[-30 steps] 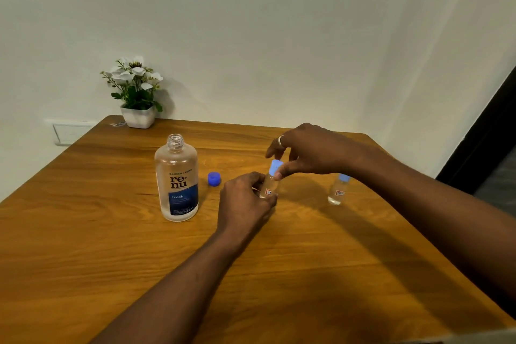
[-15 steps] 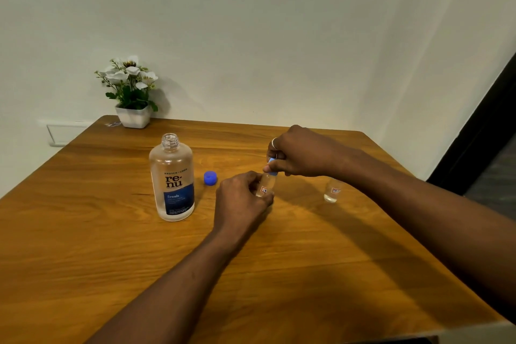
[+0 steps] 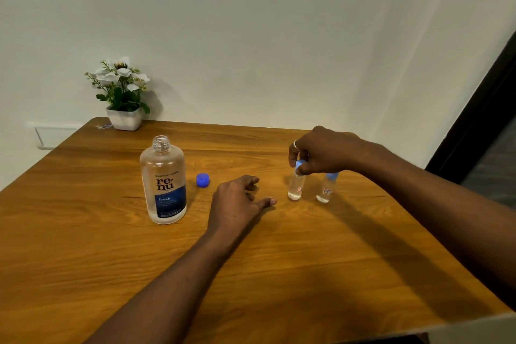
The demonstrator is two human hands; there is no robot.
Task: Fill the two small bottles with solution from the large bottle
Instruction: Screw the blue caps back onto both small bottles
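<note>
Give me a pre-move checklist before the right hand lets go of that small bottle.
1. Held small bottle upright, base on the table: ok.
2. Its light blue cap seated: cannot tell, the right hand fingers cover part of it.
3. Second small bottle upright and capped, just beside the first: ok; whether they touch, cannot tell.
4. Left hand empty, open near the table: ok.
5. Large renu bottle closed: not ok, neck is open and its dark blue cap lies on the table beside it.
6. Fill level in small bottles: cannot tell, both clear.
</note>
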